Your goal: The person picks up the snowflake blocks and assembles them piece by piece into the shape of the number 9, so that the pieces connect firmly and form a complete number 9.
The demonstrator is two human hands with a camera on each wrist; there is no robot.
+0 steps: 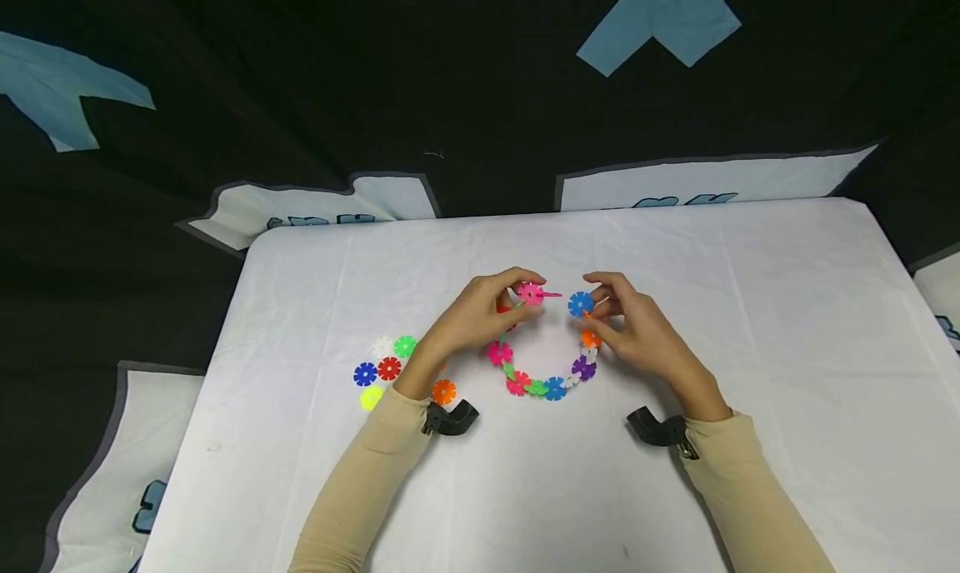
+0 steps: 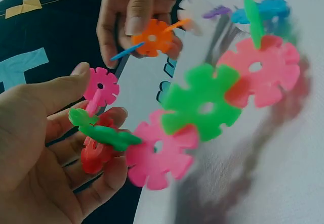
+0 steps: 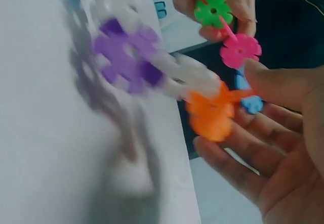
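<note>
A chain of flower-shaped interlocking plastic discs [image 1: 555, 389] curves in an open loop between both hands, raised above the table on the sides. My left hand [image 1: 476, 311] grips the chain's left end among red and green discs, with a pink disc [image 2: 103, 86] at the tip. The right hand [image 1: 641, 331] pinches the other end near an orange disc [image 3: 212, 114], and a blue disc [image 1: 580, 304] stands at that tip. A small gap separates the two tips. Purple [image 3: 126, 57] and white discs join further down the right side.
Several loose discs in blue [image 1: 365, 374], red [image 1: 389, 368], yellow and other colours lie left of the left forearm. An orange disc [image 1: 444, 391] is beside the left wrist. A white cloth covers the table [image 1: 787, 323]; dark patterned fabric hangs behind it.
</note>
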